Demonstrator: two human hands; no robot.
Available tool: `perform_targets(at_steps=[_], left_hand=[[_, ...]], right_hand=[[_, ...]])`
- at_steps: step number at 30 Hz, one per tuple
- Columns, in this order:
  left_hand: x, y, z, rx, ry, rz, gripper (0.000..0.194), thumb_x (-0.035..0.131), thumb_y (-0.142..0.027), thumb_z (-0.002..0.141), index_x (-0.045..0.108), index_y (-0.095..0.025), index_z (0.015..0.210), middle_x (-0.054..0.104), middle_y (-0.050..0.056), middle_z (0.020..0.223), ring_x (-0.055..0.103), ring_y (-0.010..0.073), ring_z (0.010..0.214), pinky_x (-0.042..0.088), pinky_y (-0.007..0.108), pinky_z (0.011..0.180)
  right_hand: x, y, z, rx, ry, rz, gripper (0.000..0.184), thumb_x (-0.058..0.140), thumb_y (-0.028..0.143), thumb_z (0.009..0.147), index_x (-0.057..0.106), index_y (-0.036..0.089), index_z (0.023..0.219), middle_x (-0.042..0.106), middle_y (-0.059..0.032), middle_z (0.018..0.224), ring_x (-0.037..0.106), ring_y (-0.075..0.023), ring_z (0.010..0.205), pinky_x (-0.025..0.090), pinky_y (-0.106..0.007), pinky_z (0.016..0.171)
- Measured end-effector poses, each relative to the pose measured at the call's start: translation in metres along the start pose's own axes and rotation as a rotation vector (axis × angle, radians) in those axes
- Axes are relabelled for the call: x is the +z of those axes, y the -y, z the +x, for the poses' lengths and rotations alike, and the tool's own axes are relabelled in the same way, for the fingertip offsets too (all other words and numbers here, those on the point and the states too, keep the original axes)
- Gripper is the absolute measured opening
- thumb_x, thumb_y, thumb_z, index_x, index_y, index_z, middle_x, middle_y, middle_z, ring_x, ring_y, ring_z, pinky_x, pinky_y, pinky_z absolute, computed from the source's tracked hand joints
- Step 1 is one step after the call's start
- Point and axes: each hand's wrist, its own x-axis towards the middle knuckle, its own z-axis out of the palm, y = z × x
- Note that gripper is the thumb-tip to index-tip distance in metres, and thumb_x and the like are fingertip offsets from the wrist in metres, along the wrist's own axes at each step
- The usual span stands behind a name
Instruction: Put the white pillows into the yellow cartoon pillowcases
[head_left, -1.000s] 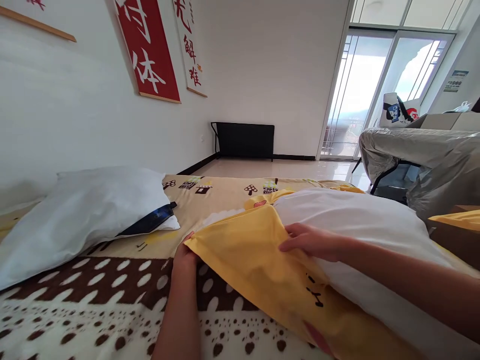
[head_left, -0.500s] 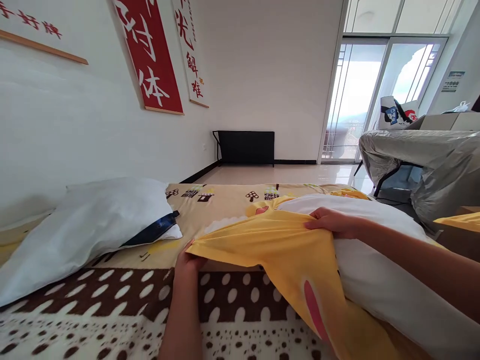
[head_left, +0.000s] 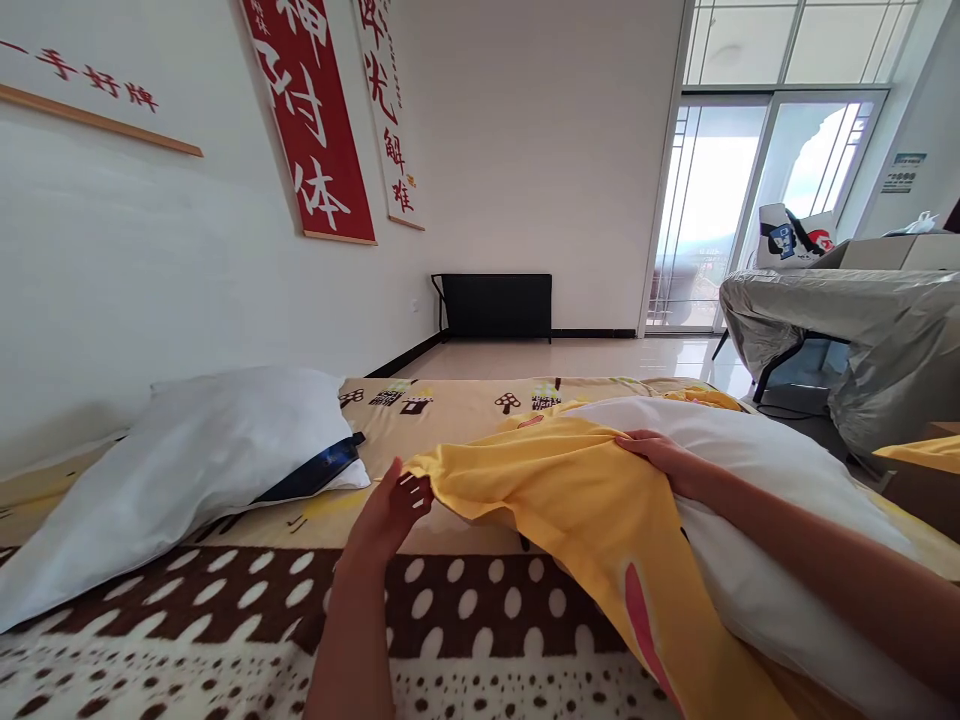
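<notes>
A yellow pillowcase [head_left: 540, 470] with a pink-and-white printed patch stretches between my two hands. My left hand [head_left: 391, 508] has the left corner of the cloth at its thumb and curled fingers. Farther right, my right hand [head_left: 660, 455] pinches the pillowcase's upper edge, and its fingertips are partly hidden by the fabric. Under my right forearm lies a plump white pillow [head_left: 757, 430], beside and partly behind the yellow cloth. The cloth hangs down from my hands toward the lower right.
Another white pillow [head_left: 247, 430] with a dark blue label lies at left against the wall. Beneath everything is a bed with a beige printed sheet [head_left: 450, 395] and a brown-and-white dotted blanket [head_left: 247, 580]. A plastic-covered table [head_left: 832, 295] stands at right; a black folded panel [head_left: 495, 305] leans at the back wall.
My left hand has moved a little right and up, turning so its fingers show. The pillowcase between my hands has gone slacker and more wrinkled. The view has tilted slightly upward.
</notes>
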Motion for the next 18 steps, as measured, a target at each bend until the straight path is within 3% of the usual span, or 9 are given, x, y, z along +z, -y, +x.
perform_targets(at_steps=[2, 4, 6, 9, 13, 18], left_hand=[[0.001, -0.007, -0.014, -0.024, 0.177, 0.146, 0.041, 0.076, -0.05, 0.062, 0.067, -0.013, 0.075, 0.064, 0.006, 0.062, 0.057, 0.0147, 0.055, 0.042, 0.022, 0.048], [0.007, -0.008, -0.026, -0.082, 0.355, 0.305, 0.05, 0.083, -0.049, 0.05, 0.071, -0.009, 0.077, 0.065, 0.01, 0.058, 0.055, 0.0149, 0.05, 0.036, 0.021, 0.044], [0.017, -0.003, -0.033, -0.184, 0.508, 0.46, 0.05, 0.084, -0.045, 0.051, 0.073, -0.006, 0.08, 0.068, 0.015, 0.061, 0.056, 0.0157, 0.049, 0.032, 0.02, 0.042], [0.034, 0.01, -0.035, -0.33, 0.639, 0.619, 0.05, 0.078, -0.051, 0.059, 0.073, -0.007, 0.083, 0.072, 0.02, 0.074, 0.06, 0.0187, 0.054, 0.035, 0.021, 0.043], [0.04, 0.019, -0.033, -0.408, 0.58, 0.727, 0.052, 0.065, -0.061, 0.068, 0.069, -0.01, 0.073, 0.072, 0.018, 0.069, 0.062, 0.02, 0.051, 0.033, 0.021, 0.038], [0.037, 0.021, -0.026, -0.34, 0.302, 0.713, 0.052, 0.064, -0.063, 0.068, 0.064, -0.012, 0.08, 0.072, 0.015, 0.073, 0.068, 0.0259, 0.067, 0.041, 0.023, 0.041]], right_hand=[[-0.001, -0.001, -0.003, 0.023, 0.015, 0.027, 0.029, 0.066, 0.041, 0.077, 0.067, 0.014, 0.086, 0.072, -0.009, 0.079, 0.068, -0.0166, 0.067, 0.055, -0.025, 0.061], [-0.004, -0.001, -0.006, 0.026, 0.112, 0.04, 0.039, 0.069, 0.049, 0.072, 0.067, 0.014, 0.088, 0.072, -0.0085, 0.082, 0.068, -0.0166, 0.069, 0.055, -0.024, 0.062], [-0.007, -0.001, -0.009, 0.042, 0.307, -0.015, 0.047, 0.077, 0.05, 0.061, 0.067, 0.012, 0.088, 0.072, -0.008, 0.083, 0.068, -0.0176, 0.072, 0.055, -0.024, 0.063], [-0.01, -0.002, -0.013, 0.107, 0.536, -0.173, 0.049, 0.083, 0.035, 0.052, 0.068, 0.011, 0.091, 0.072, -0.0073, 0.089, 0.068, -0.0197, 0.078, 0.055, -0.027, 0.069], [-0.003, -0.003, -0.019, 0.088, 0.472, -0.121, 0.04, 0.08, 0.029, 0.06, 0.068, 0.013, 0.094, 0.072, -0.0056, 0.091, 0.067, -0.0172, 0.081, 0.053, -0.027, 0.075], [0.019, -0.008, -0.025, 0.028, 0.367, 0.048, 0.036, 0.077, 0.036, 0.065, 0.067, 0.014, 0.091, 0.072, -0.006, 0.09, 0.067, -0.0161, 0.077, 0.051, -0.026, 0.073]])
